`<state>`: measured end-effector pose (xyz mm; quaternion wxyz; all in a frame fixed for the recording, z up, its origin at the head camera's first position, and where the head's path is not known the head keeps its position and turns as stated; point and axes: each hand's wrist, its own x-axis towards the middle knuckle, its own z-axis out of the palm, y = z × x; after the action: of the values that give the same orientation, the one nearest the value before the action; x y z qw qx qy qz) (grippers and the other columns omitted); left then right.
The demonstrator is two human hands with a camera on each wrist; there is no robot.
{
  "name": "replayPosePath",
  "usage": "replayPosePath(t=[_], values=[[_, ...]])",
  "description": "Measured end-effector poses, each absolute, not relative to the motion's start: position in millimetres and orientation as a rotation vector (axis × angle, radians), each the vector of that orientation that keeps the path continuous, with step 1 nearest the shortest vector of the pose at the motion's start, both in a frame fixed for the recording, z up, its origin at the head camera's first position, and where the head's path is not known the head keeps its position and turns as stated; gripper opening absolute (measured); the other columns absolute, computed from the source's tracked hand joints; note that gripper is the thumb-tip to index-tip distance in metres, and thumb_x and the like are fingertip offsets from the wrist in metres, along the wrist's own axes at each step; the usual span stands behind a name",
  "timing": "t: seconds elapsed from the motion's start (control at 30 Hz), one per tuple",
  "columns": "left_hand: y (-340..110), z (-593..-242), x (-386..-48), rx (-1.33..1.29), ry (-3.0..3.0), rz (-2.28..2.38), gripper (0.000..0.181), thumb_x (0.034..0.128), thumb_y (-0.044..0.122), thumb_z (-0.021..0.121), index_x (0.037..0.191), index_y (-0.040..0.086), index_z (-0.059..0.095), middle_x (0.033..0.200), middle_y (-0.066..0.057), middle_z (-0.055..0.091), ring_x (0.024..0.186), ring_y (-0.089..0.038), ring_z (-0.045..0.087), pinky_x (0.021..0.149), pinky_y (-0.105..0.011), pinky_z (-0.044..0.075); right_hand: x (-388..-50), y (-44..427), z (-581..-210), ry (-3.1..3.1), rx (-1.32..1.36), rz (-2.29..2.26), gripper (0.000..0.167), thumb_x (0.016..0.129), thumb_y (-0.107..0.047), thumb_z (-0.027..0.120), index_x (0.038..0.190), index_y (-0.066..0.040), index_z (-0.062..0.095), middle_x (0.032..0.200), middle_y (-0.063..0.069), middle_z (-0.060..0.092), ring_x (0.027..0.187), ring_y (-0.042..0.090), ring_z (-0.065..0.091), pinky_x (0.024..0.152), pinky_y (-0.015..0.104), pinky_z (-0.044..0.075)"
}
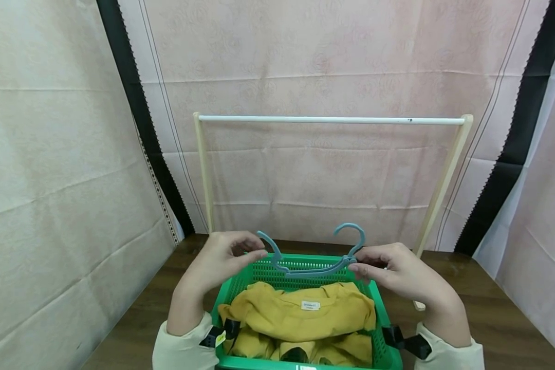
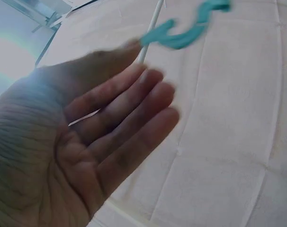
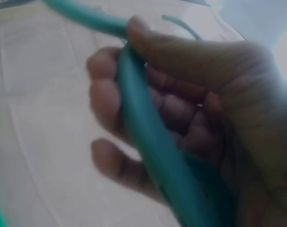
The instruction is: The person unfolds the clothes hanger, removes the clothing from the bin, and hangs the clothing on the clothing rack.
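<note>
A blue clothes hanger is held over the green basket, its hook up on the right side. My right hand grips the hanger near the base of the hook; the right wrist view shows the thumb pressing on it and fingers curled behind. My left hand is by the hanger's upturned left end. In the left wrist view the thumb tip is close to that end, the fingers are loosely bent and apart from the thumb; contact is unclear. A yellow garment with a white neck label lies in the basket.
Behind the basket stands a clothes rack with a white crossbar and cream posts. The brown wooden table extends on both sides. Pale cloth curtains with dark vertical bands enclose the table at the left, back and right.
</note>
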<state>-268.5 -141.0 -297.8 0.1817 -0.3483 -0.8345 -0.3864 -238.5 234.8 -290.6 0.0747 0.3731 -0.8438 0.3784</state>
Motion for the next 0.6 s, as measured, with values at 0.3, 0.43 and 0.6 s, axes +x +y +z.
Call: replayPosePath(t=[0.3,0.43,0.6], values=[[-131.0,-292.5,-261.9,-0.94,-2.058,-0.969,0.011,0.0951,0.022,0.073,0.105,0.017,0.072,0.1,0.008,0.07,0.088,-0.006,0.067,0.07,-0.027,0.058,-237.5,223.4,-292.2,-2.685,1.014,0.994,0.012,0.099,-0.037,0.064,0.095,-0.028,0.072,0.077,-0.015,0.069,0.069,0.007,0.066,0.066,0.03,0.053],[-113.9,-292.4,-259.5,-1.085,-2.035,-0.875,0.009,0.0962,0.021,0.072,0.104,0.016,0.072,0.1,0.008,0.07,0.091,-0.006,0.066,0.073,-0.026,0.057,-235.0,212.8,-291.9,-2.703,1.011,0.889,0.014,0.099,-0.045,0.063,0.093,-0.036,0.071,0.076,-0.019,0.068,0.069,0.004,0.065,0.079,0.037,0.041],[-98.9,-295.7,-258.1,-1.172,-2.104,-0.867,0.007,0.0965,0.02,0.071,0.102,0.017,0.072,0.099,0.011,0.07,0.093,-0.004,0.067,0.081,-0.025,0.056,-236.9,204.4,-291.6,-2.668,1.163,1.066,0.013,0.1,-0.035,0.064,0.095,-0.026,0.072,0.08,-0.011,0.068,0.071,0.012,0.066,0.063,0.03,0.056]])
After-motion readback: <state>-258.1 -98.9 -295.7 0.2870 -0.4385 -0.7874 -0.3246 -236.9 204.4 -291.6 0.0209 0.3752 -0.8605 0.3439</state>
